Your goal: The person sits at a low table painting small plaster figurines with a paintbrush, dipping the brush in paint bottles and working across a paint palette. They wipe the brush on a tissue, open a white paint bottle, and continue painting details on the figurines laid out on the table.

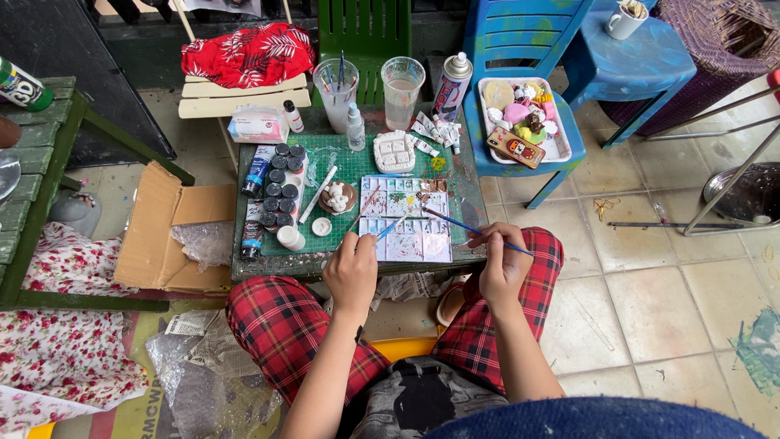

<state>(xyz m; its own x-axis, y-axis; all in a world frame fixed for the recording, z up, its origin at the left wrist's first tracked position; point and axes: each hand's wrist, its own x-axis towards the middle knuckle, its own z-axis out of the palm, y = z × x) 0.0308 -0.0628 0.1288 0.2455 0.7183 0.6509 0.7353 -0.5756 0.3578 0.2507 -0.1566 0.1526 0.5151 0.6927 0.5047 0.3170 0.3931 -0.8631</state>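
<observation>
So, right hand [502, 268] has a pinch grip on a thin blue-handled paintbrush [475, 231], bristle end angled over the white grid-style paint palette [406, 219]. Left hand [351, 272] is curled around a second, light blue brush [390, 228], tip touching the palette's lower wells. The palette sits on the green cutting mat [357, 162] on the small bench, just in front of the knees. Beside it, a small white figurine on a brown round base [336, 197], and a row of dark-lidded paint pots [280, 187]. Two clear plastic cups of water [370, 89] stand behind. I'd say load the brush lightly, wiping off excess on a well's edge.
</observation>
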